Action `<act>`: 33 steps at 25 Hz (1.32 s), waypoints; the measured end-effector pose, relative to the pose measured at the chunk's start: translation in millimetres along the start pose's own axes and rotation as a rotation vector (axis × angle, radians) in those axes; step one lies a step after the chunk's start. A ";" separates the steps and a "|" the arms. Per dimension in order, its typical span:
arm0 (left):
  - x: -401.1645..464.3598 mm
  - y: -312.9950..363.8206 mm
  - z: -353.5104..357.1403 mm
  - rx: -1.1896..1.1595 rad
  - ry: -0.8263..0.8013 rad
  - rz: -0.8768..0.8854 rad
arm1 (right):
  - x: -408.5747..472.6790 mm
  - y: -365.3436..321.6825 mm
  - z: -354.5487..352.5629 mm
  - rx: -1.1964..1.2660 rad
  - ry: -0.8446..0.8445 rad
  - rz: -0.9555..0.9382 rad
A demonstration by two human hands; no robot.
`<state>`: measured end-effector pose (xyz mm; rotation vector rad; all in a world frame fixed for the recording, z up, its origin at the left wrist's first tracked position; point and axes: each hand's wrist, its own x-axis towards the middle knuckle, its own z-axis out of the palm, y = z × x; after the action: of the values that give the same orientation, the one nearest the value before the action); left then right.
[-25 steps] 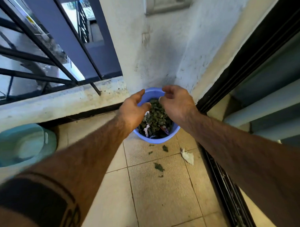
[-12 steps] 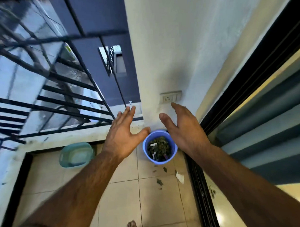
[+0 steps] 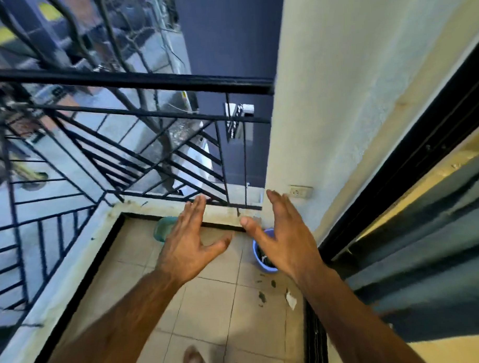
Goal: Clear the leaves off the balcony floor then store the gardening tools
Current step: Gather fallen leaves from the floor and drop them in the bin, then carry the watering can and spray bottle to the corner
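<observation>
Left hand (image 3: 190,244) and right hand (image 3: 285,238) raised, fingers spread, holding nothing. Blue bucket (image 3: 258,258) with leaves on tiled floor (image 3: 210,312) at 1 o'clock, partly behind right hand. Loose leaves (image 3: 262,297) and paper scrap (image 3: 291,300) at 5 o'clock of bucket. Teal basin (image 3: 162,229) at 11 o'clock by railing (image 3: 137,81).

Bucket (image 3: 258,258) in the floor's far right corner, basin (image 3: 161,229) to its left, leaves (image 3: 262,296) before it
</observation>
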<state>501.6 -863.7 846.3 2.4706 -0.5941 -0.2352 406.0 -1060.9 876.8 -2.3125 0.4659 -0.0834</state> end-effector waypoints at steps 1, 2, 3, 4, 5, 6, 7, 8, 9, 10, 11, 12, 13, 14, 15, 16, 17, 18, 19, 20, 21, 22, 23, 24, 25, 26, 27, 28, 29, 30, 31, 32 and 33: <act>-11.5 -3.7 -9.2 0.012 0.011 -0.022 | -7.4 -7.4 3.6 -0.003 -0.018 -0.016; -20.1 -8.9 -18.4 0.028 0.012 -0.040 | -12.3 -12.9 8.1 -0.014 -0.034 -0.029; -28.4 -14.1 -25.9 0.047 0.004 -0.061 | -16.1 -16.5 12.4 -0.041 -0.054 -0.036; -36.2 -20.7 -32.7 0.067 -0.001 -0.080 | -19.0 -19.6 17.9 -0.075 -0.078 -0.038; -45.9 -27.7 -41.4 0.077 0.009 -0.098 | -22.5 -25.2 23.5 -0.107 -0.106 -0.048; -54.6 -35.7 -50.7 0.077 0.025 -0.116 | -25.5 -31.6 29.4 -0.123 -0.129 -0.058; -63.2 -44.0 -61.2 0.070 0.040 -0.134 | -27.6 -40.4 35.1 -0.127 -0.147 -0.065; -72.0 -52.7 -72.5 0.065 0.061 -0.152 | -28.5 -50.8 40.6 -0.127 -0.161 -0.075; -80.3 -62.8 -84.9 0.068 0.089 -0.164 | -27.7 -63.6 45.9 -0.125 -0.167 -0.094; -88.1 -73.1 -97.6 0.071 0.116 -0.169 | -25.8 -77.4 51.4 -0.124 -0.166 -0.119; -95.2 -81.5 -109.4 0.069 0.139 -0.176 | -24.3 -91.1 55.6 -0.125 -0.161 -0.150; -101.1 -89.0 -120.3 0.058 0.170 -0.185 | -22.8 -104.7 59.9 -0.122 -0.153 -0.183; -107.9 -98.0 -131.4 0.043 0.213 -0.200 | -21.7 -120.7 66.2 -0.120 -0.147 -0.220; -113.7 -105.7 -141.2 0.028 0.245 -0.216 | -19.8 -135.6 72.8 -0.122 -0.148 -0.251; -120.2 -111.5 -149.6 0.016 0.266 -0.231 | -18.7 -149.3 79.5 -0.124 -0.156 -0.277; -126.3 -117.9 -156.2 0.013 0.290 -0.239 | -17.1 -161.5 87.1 -0.124 -0.162 -0.303; -132.5 -124.9 -161.1 0.016 0.319 -0.242 | -15.4 -171.7 96.2 -0.128 -0.168 -0.329; -139.7 -131.7 -165.4 0.016 0.345 -0.249 | -14.1 -180.6 105.9 -0.138 -0.178 -0.356; -146.2 -136.8 -169.3 0.010 0.364 -0.266 | -12.7 -188.5 114.1 -0.150 -0.193 -0.382; -152.6 -141.1 -172.2 0.009 0.378 -0.292 | -11.7 -195.8 121.7 -0.159 -0.215 -0.405; -160.8 -145.7 -174.3 0.010 0.394 -0.327 | -11.2 -203.3 130.1 -0.164 -0.246 -0.434; -168.7 -149.9 -175.5 0.014 0.411 -0.362 | -10.4 -209.6 138.6 -0.164 -0.279 -0.466; -175.6 -154.2 -176.4 0.018 0.425 -0.401 | -8.6 -216.0 146.9 -0.169 -0.313 -0.505; -181.7 -158.0 -177.3 0.015 0.440 -0.448 | -5.4 -222.1 154.9 -0.177 -0.347 -0.547; -187.4 -160.3 -177.4 -0.008 0.464 -0.501 | -2.1 -227.9 161.6 -0.186 -0.381 -0.588; -192.6 -162.8 -176.9 -0.050 0.500 -0.555 | 1.2 -233.5 167.1 -0.189 -0.415 -0.627; -197.5 -163.2 -176.5 -0.094 0.544 -0.597 | 4.6 -240.0 171.7 -0.187 -0.452 -0.667; -201.0 -162.1 -176.1 -0.125 0.582 -0.618 | 7.8 -247.6 174.6 -0.179 -0.481 -0.702; -203.0 -158.6 -176.5 -0.132 0.625 -0.628 | 10.6 -256.2 176.3 -0.163 -0.503 -0.735; -205.4 -154.3 -175.7 -0.125 0.678 -0.649 | 13.0 -266.0 178.6 -0.146 -0.529 -0.778; -207.6 -147.7 -174.5 -0.111 0.726 -0.678 | 14.1 -274.7 180.0 -0.129 -0.550 -0.826; -210.3 -141.9 -172.3 -0.092 0.767 -0.714 | 14.4 -282.1 181.0 -0.114 -0.570 -0.874; -214.2 -135.2 -169.8 -0.072 0.804 -0.751 | 13.4 -288.2 181.3 -0.099 -0.595 -0.923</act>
<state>410.6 -580.6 913.9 2.3306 0.6656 0.4372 542.5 -757.3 949.5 -2.3106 -0.9151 0.1835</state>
